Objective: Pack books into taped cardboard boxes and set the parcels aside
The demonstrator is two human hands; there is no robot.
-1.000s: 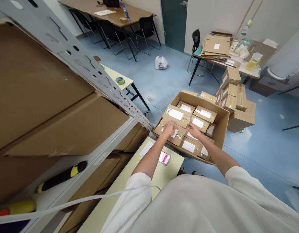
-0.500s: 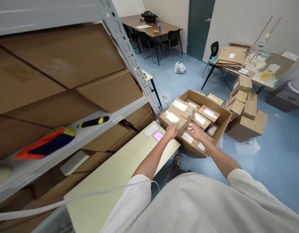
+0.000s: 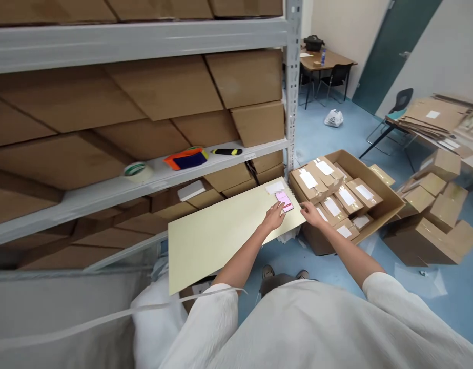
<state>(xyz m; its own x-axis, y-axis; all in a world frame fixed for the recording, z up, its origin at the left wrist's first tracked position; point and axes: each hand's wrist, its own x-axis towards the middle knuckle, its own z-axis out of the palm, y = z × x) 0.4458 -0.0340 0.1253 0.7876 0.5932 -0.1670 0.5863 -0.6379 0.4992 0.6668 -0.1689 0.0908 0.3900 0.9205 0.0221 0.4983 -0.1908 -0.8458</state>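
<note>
A phone (image 3: pixel 284 201) with a pink screen lies on the pale yellow tabletop (image 3: pixel 217 236). My left hand (image 3: pixel 273 217) is over the tabletop at the phone's lower edge, fingers reaching toward the screen; it is open and holds nothing. By the tabletop's right corner is my right hand (image 3: pixel 312 214), fingers apart, beside the big open carton (image 3: pixel 388 207). Whether it touches the corner or the carton, I cannot tell. Several small taped boxes with white labels, such as a labelled box (image 3: pixel 308 182), fill the carton. A white paper (image 3: pixel 275 186) lies behind the phone.
A metal shelf (image 3: pixel 221 38) packed with cardboard boxes stands to the left, holding a tape roll (image 3: pixel 138 171), an orange and blue item (image 3: pixel 187 158) and a black-yellow cutter (image 3: pixel 227 151). More boxes (image 3: pixel 447 205) are stacked on the floor at right. Flattened cardboard (image 3: pixel 432 114) covers a far table.
Both hands have come away from the boxes in the carton. My left hand has moved to the phone, my right to the tabletop's corner. The view has turned left, showing more shelf.
</note>
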